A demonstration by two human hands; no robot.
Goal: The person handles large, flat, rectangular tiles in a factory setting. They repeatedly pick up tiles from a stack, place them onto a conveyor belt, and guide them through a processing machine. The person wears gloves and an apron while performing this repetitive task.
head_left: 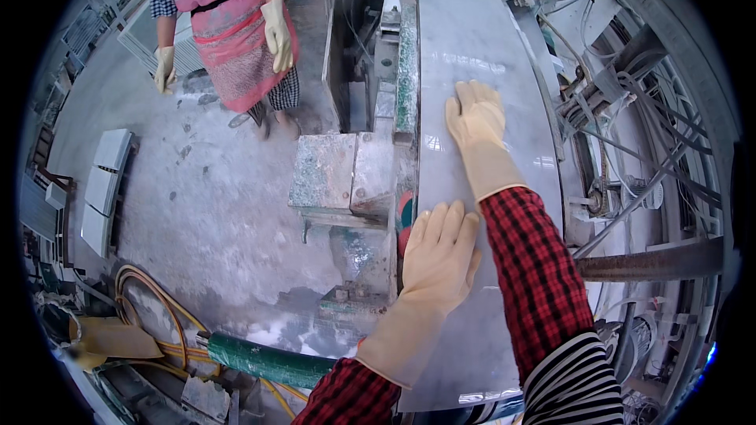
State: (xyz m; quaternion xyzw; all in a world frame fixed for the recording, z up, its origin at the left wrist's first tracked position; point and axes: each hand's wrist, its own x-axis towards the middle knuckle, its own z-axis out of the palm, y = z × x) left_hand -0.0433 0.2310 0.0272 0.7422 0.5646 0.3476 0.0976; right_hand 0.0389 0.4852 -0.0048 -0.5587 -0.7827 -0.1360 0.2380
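Observation:
A long, glossy pale grey slab (492, 55) runs away from me down the middle, its surface wet-looking with light reflections. My left hand (442, 250), in a cream rubber glove, lies with fingers stretched out at the slab's left edge. Farther along, my right hand (477, 116), gloved the same way, rests flat on the slab with its fingers extended. Neither hand has anything in its grasp. Red and black checked sleeves cover both forearms, and a black and white striped cuff shows on the right arm.
Left of the slab stands a worn metal machine block (323, 173). Beyond it, a person in a pink apron (228, 31) and gloves stands on the wet floor. A green roller (268, 358) and yellow hoses (161, 299) lie lower left. Cables and a rusty beam (654, 260) occupy the right side.

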